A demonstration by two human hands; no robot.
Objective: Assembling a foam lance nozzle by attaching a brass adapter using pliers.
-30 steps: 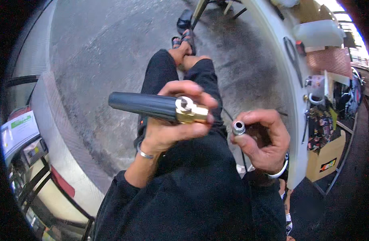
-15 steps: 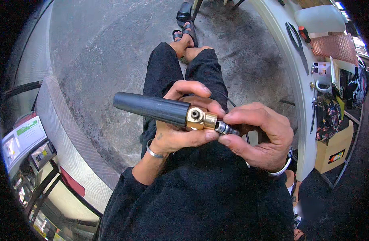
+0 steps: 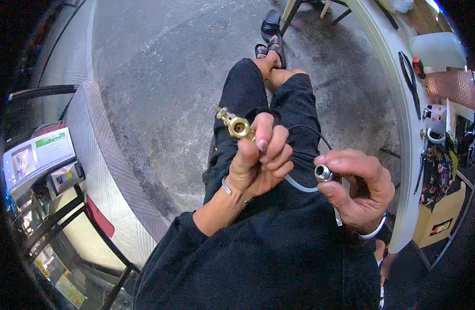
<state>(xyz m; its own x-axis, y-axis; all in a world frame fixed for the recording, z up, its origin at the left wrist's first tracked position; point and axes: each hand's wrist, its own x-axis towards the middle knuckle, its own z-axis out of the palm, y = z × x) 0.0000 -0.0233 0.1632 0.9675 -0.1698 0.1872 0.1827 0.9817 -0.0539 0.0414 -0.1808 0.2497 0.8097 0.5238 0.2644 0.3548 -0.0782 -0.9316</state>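
Above my lap, my left hand (image 3: pixel 266 160) pinches a brass fitting (image 3: pixel 239 127) between thumb and fingers. The fitting's round bore is turned up into view, and a small side stem points away to the upper left. The black tapered tube that was joined to it does not show now; it may be hidden behind the hand. Off to the right, my right hand (image 3: pixel 361 186) grips a silver threaded connector (image 3: pixel 324 173), its hollow end facing left toward the brass part. The two pieces are apart. A pale hose (image 3: pixel 301 186) curves between my hands, partly hidden.
To the right runs a white table (image 3: pixel 390 62) bearing scissors (image 3: pixel 410 85), pink bubble wrap (image 3: pixel 452 87) and a white mug (image 3: pixel 435 121). A cardboard box (image 3: pixel 438 217) stands beside it. Papers (image 3: pixel 41 155) lie at the left, by a patterned panel (image 3: pixel 113 170). My legs stretch ahead over concrete.
My hands have moved apart, separating the silver connector from the brass fitting. My left hand has turned the fitting so its bore faces up, and the black tube has gone from sight.
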